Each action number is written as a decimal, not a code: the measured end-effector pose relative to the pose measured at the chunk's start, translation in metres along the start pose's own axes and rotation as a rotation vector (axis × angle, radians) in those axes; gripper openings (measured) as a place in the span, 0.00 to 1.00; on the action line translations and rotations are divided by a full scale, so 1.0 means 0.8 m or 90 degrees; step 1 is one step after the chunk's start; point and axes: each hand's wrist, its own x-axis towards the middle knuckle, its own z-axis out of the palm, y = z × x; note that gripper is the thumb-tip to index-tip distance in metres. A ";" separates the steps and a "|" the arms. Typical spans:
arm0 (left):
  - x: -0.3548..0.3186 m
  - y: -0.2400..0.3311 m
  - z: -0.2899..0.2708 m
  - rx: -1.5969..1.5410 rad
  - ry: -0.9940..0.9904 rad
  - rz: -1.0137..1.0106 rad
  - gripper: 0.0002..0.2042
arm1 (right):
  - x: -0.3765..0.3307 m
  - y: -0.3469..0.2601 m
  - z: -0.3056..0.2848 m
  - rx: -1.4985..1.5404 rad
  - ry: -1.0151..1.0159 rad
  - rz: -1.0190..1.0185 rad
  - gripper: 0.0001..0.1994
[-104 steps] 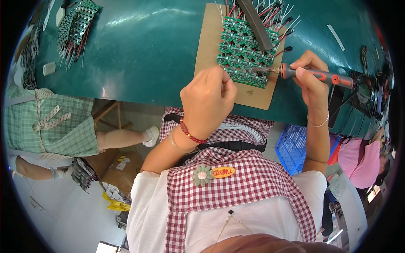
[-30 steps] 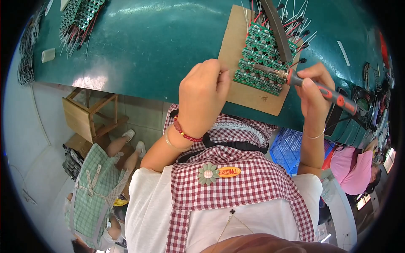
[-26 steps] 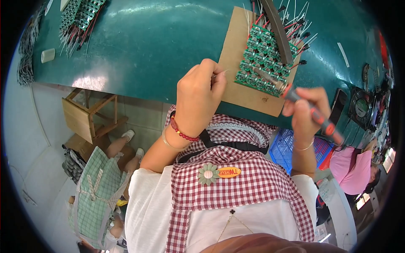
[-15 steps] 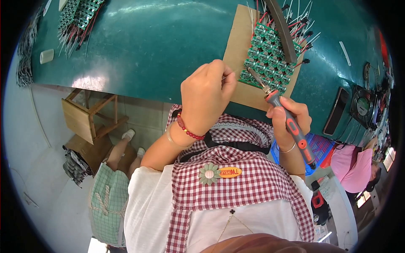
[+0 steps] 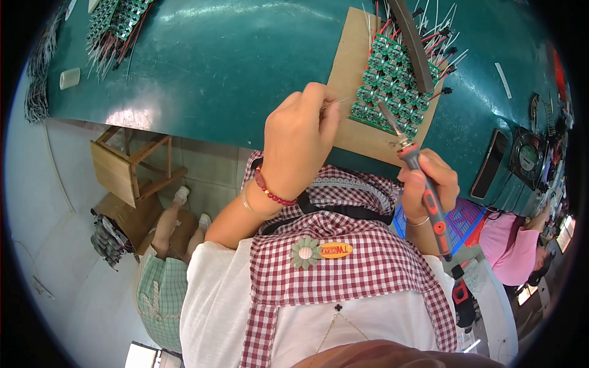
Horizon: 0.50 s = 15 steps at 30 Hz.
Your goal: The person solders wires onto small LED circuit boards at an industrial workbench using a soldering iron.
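A soldering iron [image 5: 423, 184] with a grey and red handle is held in my right hand [image 5: 432, 184], fingers wrapped round its grip. Its metal tip points up and left, over a panel of green circuit boards [image 5: 392, 76]; whether it touches them I cannot tell. My left hand [image 5: 300, 135] is closed in a pinch just left of the panel. A thin light wire [image 5: 341, 100] sticks out from its fingertips toward the boards. Beneath the panel lies a brown cardboard sheet [image 5: 350, 61]. Red, white and black leads [image 5: 438, 40] fan out from the panel's far right side.
A dark curved bar [image 5: 412, 46] lies across the panel. More wired boards [image 5: 116, 24] sit at the far left of the green table [image 5: 233, 67]. On the right are a phone [image 5: 489, 162] and a small fan [image 5: 527, 153]. Below stand a wooden stool [image 5: 116, 172] and blue basket [image 5: 460, 214]. Two people are nearby.
My right hand and the soldering iron have shifted right and slightly nearer me, the tip moving right over the boards. My left hand has barely moved; the wire now shows beyond its fingertips.
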 end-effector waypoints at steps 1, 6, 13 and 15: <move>0.000 0.004 -0.005 -0.006 -0.006 -0.022 0.06 | -0.002 0.001 -0.004 0.000 0.001 0.000 0.10; -0.004 0.012 0.007 -0.093 -0.012 -0.024 0.08 | -0.009 0.000 -0.010 0.000 0.032 0.055 0.10; -0.001 0.016 0.025 -0.027 -0.006 0.025 0.07 | -0.015 0.000 -0.007 -0.017 0.025 0.106 0.10; 0.001 0.016 0.028 -0.023 -0.010 0.023 0.07 | -0.015 0.001 -0.008 -0.017 0.022 0.114 0.10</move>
